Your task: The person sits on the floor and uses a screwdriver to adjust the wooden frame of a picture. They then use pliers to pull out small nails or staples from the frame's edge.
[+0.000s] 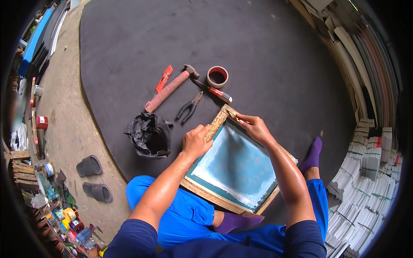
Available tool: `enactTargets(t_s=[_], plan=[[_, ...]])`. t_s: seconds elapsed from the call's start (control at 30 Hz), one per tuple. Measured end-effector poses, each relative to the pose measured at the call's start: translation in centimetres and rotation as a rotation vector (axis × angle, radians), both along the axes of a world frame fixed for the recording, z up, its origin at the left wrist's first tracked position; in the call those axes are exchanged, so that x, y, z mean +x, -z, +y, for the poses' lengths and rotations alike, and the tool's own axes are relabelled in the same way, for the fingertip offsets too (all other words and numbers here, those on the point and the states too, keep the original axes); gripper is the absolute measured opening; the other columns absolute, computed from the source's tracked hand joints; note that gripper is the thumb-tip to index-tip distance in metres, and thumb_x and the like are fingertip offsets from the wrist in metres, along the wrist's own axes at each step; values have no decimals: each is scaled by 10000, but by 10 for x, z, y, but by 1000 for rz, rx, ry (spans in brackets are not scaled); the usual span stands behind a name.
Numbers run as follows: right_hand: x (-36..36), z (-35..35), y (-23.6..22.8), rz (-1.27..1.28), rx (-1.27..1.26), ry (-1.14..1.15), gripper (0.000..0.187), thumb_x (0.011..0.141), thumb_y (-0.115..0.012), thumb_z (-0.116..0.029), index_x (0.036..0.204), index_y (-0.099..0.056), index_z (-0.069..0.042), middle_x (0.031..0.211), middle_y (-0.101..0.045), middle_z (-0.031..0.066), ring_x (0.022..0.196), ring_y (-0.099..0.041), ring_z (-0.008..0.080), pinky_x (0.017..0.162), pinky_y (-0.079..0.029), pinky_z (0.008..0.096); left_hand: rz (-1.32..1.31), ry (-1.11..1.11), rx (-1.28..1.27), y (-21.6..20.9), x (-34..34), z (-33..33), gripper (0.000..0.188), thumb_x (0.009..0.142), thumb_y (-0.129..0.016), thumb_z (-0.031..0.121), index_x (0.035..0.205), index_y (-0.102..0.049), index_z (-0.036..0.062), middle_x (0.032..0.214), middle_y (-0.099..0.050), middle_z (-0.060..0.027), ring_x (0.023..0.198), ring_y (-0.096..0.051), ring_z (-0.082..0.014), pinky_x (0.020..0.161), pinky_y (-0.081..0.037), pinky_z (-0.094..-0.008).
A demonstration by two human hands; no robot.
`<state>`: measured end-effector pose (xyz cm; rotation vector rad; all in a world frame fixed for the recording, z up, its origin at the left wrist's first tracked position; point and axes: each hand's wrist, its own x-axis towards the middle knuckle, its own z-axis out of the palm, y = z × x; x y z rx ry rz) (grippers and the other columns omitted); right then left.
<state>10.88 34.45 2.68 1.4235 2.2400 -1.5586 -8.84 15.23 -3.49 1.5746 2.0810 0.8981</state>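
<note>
- A person sits on a dark grey mat [275, 56], legs in bright blue trousers [183, 215] spread and bent, working with two bare hands.
- Between the legs, close to the body, is a rectangular teal mesh screen [236, 165] in a rough wooden frame, with whitish smears along the mesh border. It is turned so one corner points away; its near side sits by a purple-socked foot [236, 221], which probably helps keep it from sliding.
- The left hand [197, 140] has its fingers curled closed over the frame's left rail, seemingly to steady it.
- The right hand [254, 128] has thumb and fingers closed in a pinch on the frame's edge at the far corner; whether they also hold something small, I cannot tell.
- Just beyond that corner, apparently within easy reach, lie a red-and-black-handled screwdriver [220, 94], black-handled pliers [189, 107], a claw hammer [170, 89] with a pinkish wrapped handle, and a red cutter [164, 78] beside it.
- A tan tape roll [217, 86] with a reddish inside lies flat near the screwdriver.
- A crumpled black plastic bag [142, 133] stands open left of the screen, perhaps so small things can be dropped in or taken out.
- Two dark slippers [89, 166] lie off the mat, at left.
</note>
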Motion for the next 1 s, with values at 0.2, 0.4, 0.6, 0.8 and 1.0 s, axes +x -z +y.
enactTargets(t_s=[0.2, 0.4, 0.6, 0.8, 1.0], plan=[[11, -21, -5, -99, 260, -27, 365, 1027, -626, -328, 1375, -683, -236, 1235, -734, 162, 1166, -695, 343, 991, -540, 431, 21, -16, -7, 0, 2, 1, 599, 705, -837, 202, 1256, -696, 16, 974, -670, -113, 839, -707, -329, 737, -581, -419], [0, -27, -18, -195, 365, -90, 345, 1029, -604, -309, 1358, -691, -250, 1077, -767, 161, 994, -726, 374, 873, -561, 478, 8, -5, -5, 5, 1, 0, 595, 729, -825, 249, 1263, -695, 21, 974, -642, -115, 839, -695, -335, 741, -567, -436], [-5, -27, -24, -229, 451, -152, 347, 1026, -585, -286, 1351, -692, -228, 984, -762, 190, 902, -734, 388, 790, -564, 500, -14, -9, 12, 5, 1, 0, 591, 723, -826, 230, 1254, -693, 8, 969, -644, -119, 844, -694, -338, 742, -565, -436], [-7, -28, -28, -245, 472, -181, 346, 1026, -569, -271, 1342, -691, -201, 935, -752, 216, 867, -733, 401, 763, -563, 516, -23, -5, -6, 0, 1, 1, 591, 721, -825, 220, 1254, -690, 2, 984, -650, -125, 853, -696, -339, 749, -570, -432], [-6, -30, -26, -234, 459, -159, 343, 1029, -567, -274, 1342, -691, -208, 949, -752, 221, 879, -733, 405, 770, -564, 522, -13, -9, -14, 0, 1, 1, 596, 713, -837, 193, 1264, -690, 20, 982, -672, -116, 868, -708, -323, 764, -578, -420]])
